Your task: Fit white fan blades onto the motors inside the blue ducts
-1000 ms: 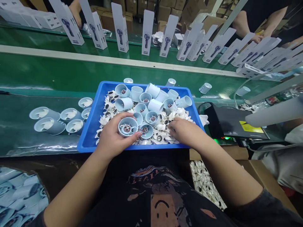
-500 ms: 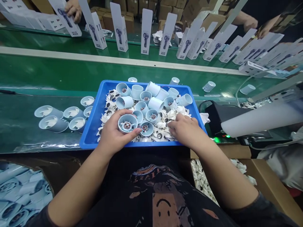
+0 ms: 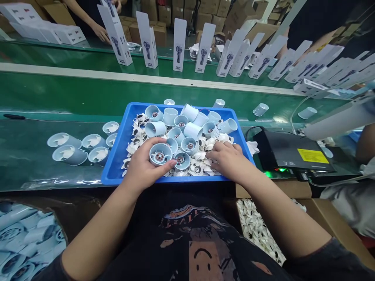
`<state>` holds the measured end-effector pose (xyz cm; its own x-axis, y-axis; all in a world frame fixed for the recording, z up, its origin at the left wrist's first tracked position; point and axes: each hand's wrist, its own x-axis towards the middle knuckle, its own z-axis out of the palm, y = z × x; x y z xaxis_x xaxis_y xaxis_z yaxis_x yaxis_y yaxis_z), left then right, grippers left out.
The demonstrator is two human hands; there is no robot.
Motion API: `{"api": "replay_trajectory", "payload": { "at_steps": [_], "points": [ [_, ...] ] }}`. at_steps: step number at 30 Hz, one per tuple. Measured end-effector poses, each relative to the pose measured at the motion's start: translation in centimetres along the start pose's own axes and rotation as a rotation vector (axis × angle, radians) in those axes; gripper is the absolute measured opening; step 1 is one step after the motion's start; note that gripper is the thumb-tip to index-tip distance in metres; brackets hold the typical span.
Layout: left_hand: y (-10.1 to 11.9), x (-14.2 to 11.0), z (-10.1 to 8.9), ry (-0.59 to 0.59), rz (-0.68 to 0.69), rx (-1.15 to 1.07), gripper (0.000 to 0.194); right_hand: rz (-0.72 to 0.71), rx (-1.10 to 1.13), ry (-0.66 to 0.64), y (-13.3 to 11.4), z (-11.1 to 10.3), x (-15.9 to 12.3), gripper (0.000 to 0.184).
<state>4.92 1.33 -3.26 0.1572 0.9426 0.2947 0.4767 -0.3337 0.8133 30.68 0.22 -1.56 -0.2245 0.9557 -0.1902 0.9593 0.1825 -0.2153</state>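
Note:
My left hand (image 3: 146, 160) is wrapped round a light blue fan housing (image 3: 160, 153), its open end tilted up toward me and a small round motor visible inside. At the right of the blue tray (image 3: 109, 171), my right hand (image 3: 228, 160) dips into the white fan impellers (image 3: 197, 168) with curled fingers; the fingertips are partly hidden, so I cannot make out what they hold. More blue housings (image 3: 190, 145), several showing motors inside, lie on top of the impellers between and beyond my hands.
Left of the tray lie housings with white impellers inside (image 3: 68, 154). A black box (image 3: 293, 152) stands right, below a white tube (image 3: 328, 127). White cartons (image 3: 179, 54) line the far side, near a co-worker's hand (image 3: 101, 33). Bins of housings (image 3: 26, 242) and impellers (image 3: 258, 226) sit below.
The white tube at right has swung up and away, uncovering the black box. Across the bench, the leftmost standing carton has left its spot. My hands stay nearly in place.

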Motion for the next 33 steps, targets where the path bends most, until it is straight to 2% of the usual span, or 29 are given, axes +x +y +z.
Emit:
{"api": "replay_trajectory", "payload": {
  "at_steps": [4, 6, 9, 12, 15, 17, 20, 22, 24, 28, 33],
  "points": [
    [-0.3, -0.6, -0.1, 0.075, -0.001, -0.058, 0.05, -0.017, 0.312, 0.095, 1.2, -0.3, -0.7, 0.021],
    [-0.1, -1.3, -0.1, 0.07, 0.01, -0.154, 0.053, -0.049, 0.551, 0.129, 1.3, -0.6, -1.5, 0.028],
    [1.0, -2.6, -0.1, -0.099, 0.051, -0.208, 0.055, -0.119, 0.935, 0.071, 0.3, -0.7, -2.7, 0.041],
    [2.7, -3.3, -0.1, -0.284, 0.076, -0.061, 0.056, -0.167, 1.205, -0.022, -1.3, -0.4, -3.2, 0.035],
    [3.6, -3.3, -0.1, -0.3, 0.154, 0.052, 0.064, -0.195, 1.343, -0.045, -2.7, -0.6, -3.6, 0.028],
    [3.6, -3.2, 0.1, -0.273, 0.259, 0.083, 0.063, -0.235, 1.272, 0.012, -3.4, -1.2, -4.1, 0.022],
    [3.4, -3.1, 0.3, -0.251, 0.399, 0.125, 0.056, -0.35, 0.806, 0.182, -4.6, -2.5, -5.1, 0.021],
    [3.2, -3.3, 0.4, -0.222, 0.468, 0.165, 0.054, -0.383, 0.487, 0.245, -5.4, -3.1, -5.5, 0.021],
    [3.2, -3.6, 0.5, -0.175, 0.513, 0.209, 0.051, -0.393, 0.352, 0.262, -6.0, -3.2, -5.2, 0.017],
    [3.0, -4.4, 0.7, -0.098, 0.524, 0.271, 0.042, -0.441, 0.384, 0.272, -6.6, -2.1, -3.7, 0.006],
    [2.8, -4.5, 0.3, -0.069, 0.476, 0.282, 0.047, -0.502, 0.537, 0.304, -5.9, -1.3, -3.4, 0.008]
  ]
}}
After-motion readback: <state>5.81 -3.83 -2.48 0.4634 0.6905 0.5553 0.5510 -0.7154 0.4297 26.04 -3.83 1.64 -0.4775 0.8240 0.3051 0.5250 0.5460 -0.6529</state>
